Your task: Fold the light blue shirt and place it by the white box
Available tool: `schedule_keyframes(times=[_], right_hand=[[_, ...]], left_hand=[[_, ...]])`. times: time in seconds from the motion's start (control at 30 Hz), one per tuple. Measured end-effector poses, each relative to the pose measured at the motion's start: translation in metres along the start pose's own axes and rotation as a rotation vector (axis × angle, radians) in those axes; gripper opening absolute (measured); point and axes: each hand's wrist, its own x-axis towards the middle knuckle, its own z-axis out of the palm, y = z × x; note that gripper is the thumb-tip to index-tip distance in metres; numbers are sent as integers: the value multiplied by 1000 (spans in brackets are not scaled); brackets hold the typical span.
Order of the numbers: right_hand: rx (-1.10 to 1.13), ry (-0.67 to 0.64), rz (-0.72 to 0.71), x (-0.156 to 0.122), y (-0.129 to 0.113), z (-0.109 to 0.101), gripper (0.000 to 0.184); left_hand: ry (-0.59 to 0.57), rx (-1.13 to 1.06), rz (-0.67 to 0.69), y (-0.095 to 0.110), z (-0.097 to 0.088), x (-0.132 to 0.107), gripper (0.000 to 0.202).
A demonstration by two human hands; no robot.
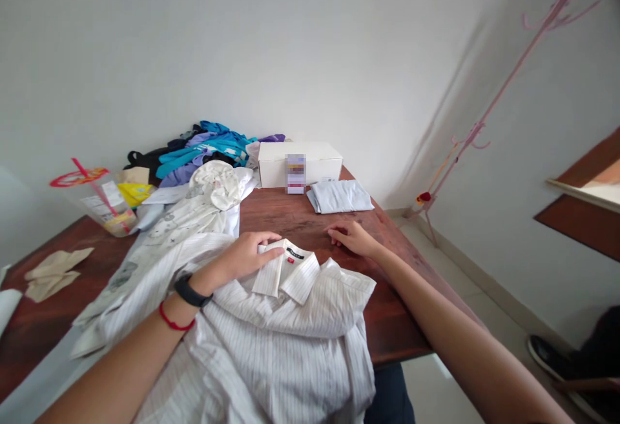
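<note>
A white button-up shirt with thin stripes (290, 346) lies rumpled over the front of the table, its pointed collar facing up with a dark label and a small red tag inside. My left hand (247, 253), wearing a black band and a red cord at the wrist, grips the left side of the collar between thumb and fingers. To the right of the collar, my right hand (353, 238) rests over the bare wood, its fingers loosely curled with nothing visible in them. A folded light-blue cloth (341, 196) lies just beyond it.
At the back stands a white box (317, 159). Heaped clothes (208, 150) are at the back left, with a patterned pale garment (169, 230) nearer. A plastic cup with straw (104, 201) and a crumpled napkin (55, 274) sit left. A pink coat rack (504, 82) stands right.
</note>
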Motion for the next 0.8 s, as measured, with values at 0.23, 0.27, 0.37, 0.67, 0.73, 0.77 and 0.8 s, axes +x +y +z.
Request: schedule_keyframes(times=[0.23,0.27,0.37,0.67,0.73,0.77,0.8], right_hand=[[-9,-5,-53,3,7,-2,27],[-13,-6,-55,3,6,-2,27],[-29,-2,-52,3,3,-3,25],[-42,17,-43,1,-7,-5,22],[-28,14,-30,0,-8,-5,23],[-23,8,-23,0,-9,-5,24],[-21,-2,-17,0,-10,-5,25]], left_hand=[[-69,-70,-8,1,-4,4,34],[-72,-65,-9,2,-4,5,33],[-77,-124,4,3,-3,5,30],[-16,-393,-39,-4,3,8,30],[1,-439,-50,-7,4,8,29],[17,-456,-53,-8,4,8,28],[37,-470,-50,-9,4,8,27]])
